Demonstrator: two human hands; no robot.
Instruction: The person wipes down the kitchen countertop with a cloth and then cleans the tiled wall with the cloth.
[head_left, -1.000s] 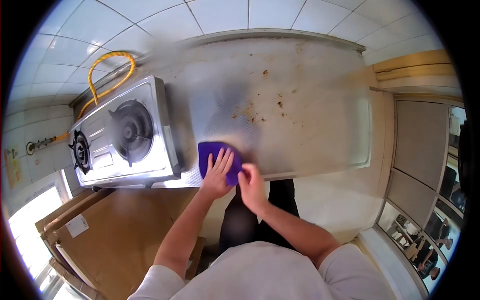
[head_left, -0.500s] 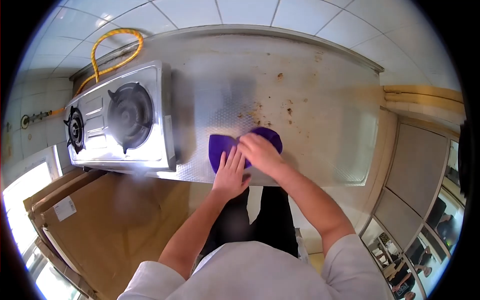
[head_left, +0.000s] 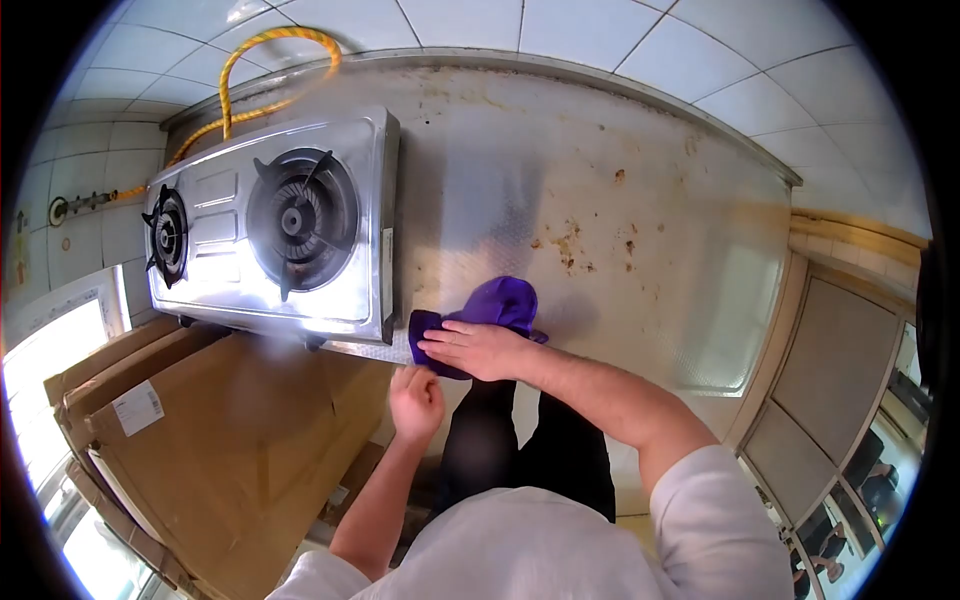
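Observation:
A crumpled purple cloth (head_left: 503,303) lies at the front edge of the metal counter (head_left: 620,240), right of the gas stove. Across its left part rests my right hand (head_left: 478,348), fingers stretched out flat and pointing left. My left hand (head_left: 416,402) is just below the cloth's left end, off the counter's edge, with its fingers curled in; whether it pinches anything is too small to make out. Brown stains mark the counter beyond the cloth.
A two-burner gas stove (head_left: 290,225) stands at the left with a yellow hose (head_left: 226,90) behind it. Large cardboard boxes (head_left: 240,450) lean below the stove. Tiled wall (head_left: 570,35) runs along the back. Glass panes at the lower right show people.
My right hand has come down and left onto the cloth. My left hand has left the cloth and curled its fingers. The cloth is folded differently, and the view has shifted.

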